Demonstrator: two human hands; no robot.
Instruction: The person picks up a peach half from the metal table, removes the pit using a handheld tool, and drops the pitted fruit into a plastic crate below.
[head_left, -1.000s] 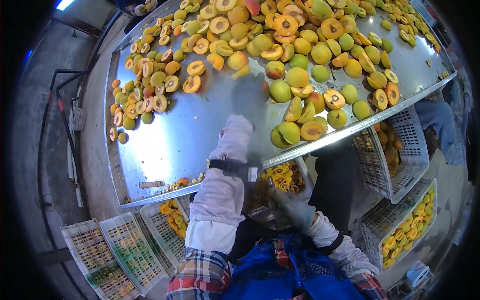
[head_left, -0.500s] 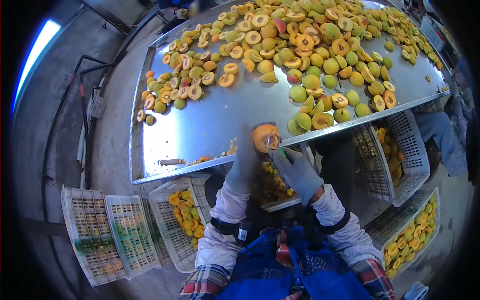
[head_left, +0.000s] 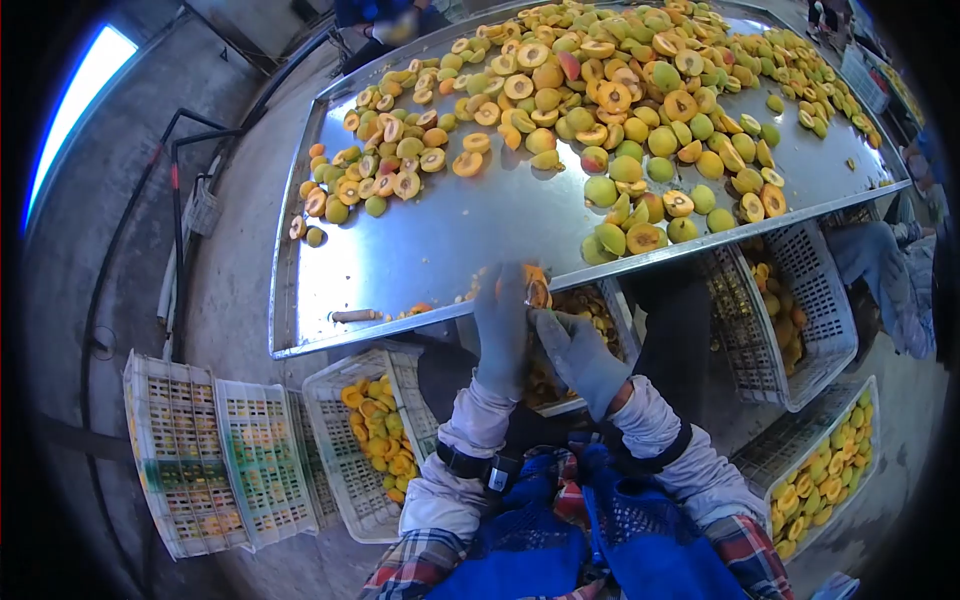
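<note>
My left hand (head_left: 500,325), in a grey glove, is closed around a cut peach half (head_left: 538,286) just over the near edge of the metal table (head_left: 400,265). Close beside it, my gloved right hand (head_left: 580,350) is closed with its fingertips at the fruit. In it is a small pitting tool, mostly hidden now; its metal loop and a bit of green showed a moment ago. Loose pits and scraps lie by the table rim near my left hand. A crate of dark scraps (head_left: 598,305) stands partly hidden below my hands.
A large heap of halved peaches (head_left: 620,110) covers the table's far side. A short wooden-looking handle (head_left: 356,315) lies near the front-left corner. Crates of fruit stand left (head_left: 330,400) and right (head_left: 815,290), with another person's leg (head_left: 870,260) at right.
My left hand has turned more over the peach half, hiding much of it and the tool's loop. Both hands have come slightly lower. The view has shifted a little.
</note>
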